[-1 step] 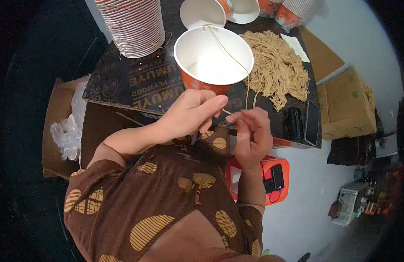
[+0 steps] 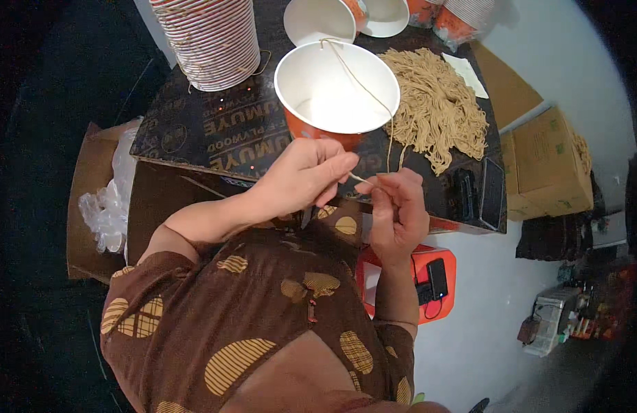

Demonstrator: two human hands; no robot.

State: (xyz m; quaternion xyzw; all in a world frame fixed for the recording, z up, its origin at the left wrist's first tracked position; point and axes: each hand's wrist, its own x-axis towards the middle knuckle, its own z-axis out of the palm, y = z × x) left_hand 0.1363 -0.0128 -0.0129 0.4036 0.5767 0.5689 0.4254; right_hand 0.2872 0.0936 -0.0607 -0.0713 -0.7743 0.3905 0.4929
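Note:
A white-lined paper bucket (image 2: 301, 129) with an orange outside stands at the table's near edge, its mouth tilted toward me. A thin tan cord (image 2: 358, 178) passes through the bucket's far rim, crosses the opening and hangs over the near right rim to my hands. Just in front of the bucket, my left hand (image 2: 301, 175) pinches the cord between thumb and fingers. Close by on its right, my right hand (image 2: 399, 213) is also closed on the cord, with a short stretch showing between the two. Right of the bucket lies a loose heap of tan cords (image 2: 439, 103).
A tall stack of paper buckets (image 2: 211, 45) rises at the table's (image 2: 184, 120) far left. More buckets (image 2: 318, 20) lie at the back. A black device (image 2: 464, 193) rests near the right corner. Cardboard boxes (image 2: 549, 165) flank the table. Below, a red stool (image 2: 442, 303) holds a black device with a cable.

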